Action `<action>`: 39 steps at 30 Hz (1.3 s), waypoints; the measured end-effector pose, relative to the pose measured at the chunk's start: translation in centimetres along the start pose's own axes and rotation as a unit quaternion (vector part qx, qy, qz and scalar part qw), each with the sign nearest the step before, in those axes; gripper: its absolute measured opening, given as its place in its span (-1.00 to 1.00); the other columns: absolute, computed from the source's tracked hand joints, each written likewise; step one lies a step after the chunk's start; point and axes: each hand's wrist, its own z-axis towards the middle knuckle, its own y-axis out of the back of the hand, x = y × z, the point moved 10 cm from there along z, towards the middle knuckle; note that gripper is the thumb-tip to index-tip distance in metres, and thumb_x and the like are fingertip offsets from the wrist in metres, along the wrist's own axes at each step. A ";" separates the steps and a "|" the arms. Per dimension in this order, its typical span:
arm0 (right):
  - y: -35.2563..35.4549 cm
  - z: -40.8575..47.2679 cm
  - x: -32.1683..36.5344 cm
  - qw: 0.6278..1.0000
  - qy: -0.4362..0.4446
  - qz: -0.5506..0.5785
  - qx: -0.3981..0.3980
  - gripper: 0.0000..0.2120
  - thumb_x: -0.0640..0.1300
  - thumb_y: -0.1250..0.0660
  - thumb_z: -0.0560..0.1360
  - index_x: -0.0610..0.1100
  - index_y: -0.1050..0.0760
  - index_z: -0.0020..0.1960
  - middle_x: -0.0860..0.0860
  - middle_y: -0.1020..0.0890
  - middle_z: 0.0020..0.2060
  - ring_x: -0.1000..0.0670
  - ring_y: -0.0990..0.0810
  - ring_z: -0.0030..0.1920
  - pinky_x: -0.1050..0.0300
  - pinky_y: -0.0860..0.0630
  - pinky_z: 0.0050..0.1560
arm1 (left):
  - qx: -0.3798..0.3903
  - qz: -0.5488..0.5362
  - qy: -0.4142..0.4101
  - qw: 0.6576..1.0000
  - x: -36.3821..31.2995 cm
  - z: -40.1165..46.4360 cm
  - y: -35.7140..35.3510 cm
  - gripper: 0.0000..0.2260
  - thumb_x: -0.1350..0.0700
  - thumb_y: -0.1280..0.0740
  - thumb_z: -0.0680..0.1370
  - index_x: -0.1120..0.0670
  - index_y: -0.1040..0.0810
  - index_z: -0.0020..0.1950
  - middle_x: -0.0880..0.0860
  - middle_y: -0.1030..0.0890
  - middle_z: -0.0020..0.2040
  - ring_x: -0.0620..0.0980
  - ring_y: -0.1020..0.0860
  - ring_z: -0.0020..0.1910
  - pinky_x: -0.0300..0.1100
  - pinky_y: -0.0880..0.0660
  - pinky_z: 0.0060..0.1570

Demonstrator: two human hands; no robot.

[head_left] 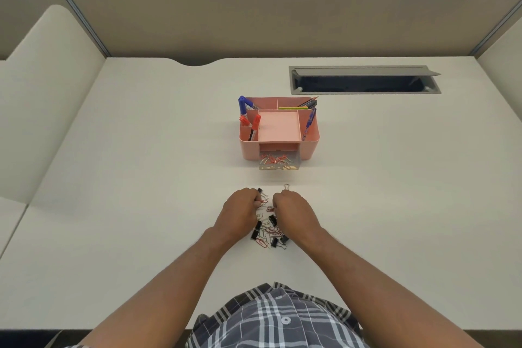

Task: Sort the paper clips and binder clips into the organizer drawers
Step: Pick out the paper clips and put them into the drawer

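A pink desk organizer point(248, 147) stands mid-desk with its clear front drawer point(279, 164) pulled out, holding several red and silver paper clips. Nearer me lies a mixed pile of clips point(269, 232), black binder clips among red and silver paper clips. My left hand point(240, 212) curls at the pile's left edge and pinches a red paper clip point(264, 202). My right hand point(295, 212) curls at the right edge, its fingertips pinching another red paper clip point(270, 208). One black binder clip point(261, 192) and one pale binder clip point(286, 186) lie just beyond the hands.
The organizer's top compartments hold blue and red markers point(243, 106), pencils and a blue pen point(310, 120). An open grey cable hatch point(364, 80) is set into the desk at the back right. Beige partition walls enclose the desk.
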 end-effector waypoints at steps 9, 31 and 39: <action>0.0 -0.4 -1.4 0.996 -0.013 0.085 -0.001 -0.87 -0.28 -0.19 0.49 -0.19 -0.51 -0.14 -0.10 -0.58 -0.20 -0.14 -0.51 -0.16 -0.05 -0.48 -0.16 | -0.057 -0.048 -0.013 0.997 -0.5 -0.4 1.0 -0.92 0.21 -0.25 0.58 0.07 -0.51 -0.06 0.00 -0.59 -0.11 0.02 -0.52 -0.12 -0.06 -0.48 -0.09; 11.3 5.7 -3.6 0.980 -0.060 0.159 -0.107 -0.80 -0.21 -0.26 0.56 -0.18 -0.65 0.05 -0.12 -0.68 -0.05 -0.11 -0.59 -0.06 -0.04 -0.58 -0.02 | -0.168 -0.003 -0.077 0.983 -7.2 6.1 9.0 -0.85 0.20 -0.30 0.57 0.16 -0.67 0.01 0.10 -0.67 -0.16 0.07 -0.58 -0.21 -0.03 -0.58 -0.17; 12.0 4.6 -3.2 0.976 -0.028 0.168 -0.136 -0.81 -0.21 -0.24 0.55 -0.17 -0.63 0.01 -0.09 -0.66 -0.12 -0.10 -0.59 -0.10 -0.02 -0.56 -0.09 | -0.209 -0.055 -0.137 0.967 -7.1 3.8 9.5 -0.86 0.28 -0.30 0.55 0.15 -0.64 0.02 0.06 -0.67 -0.09 0.00 -0.57 -0.12 -0.17 -0.53 -0.12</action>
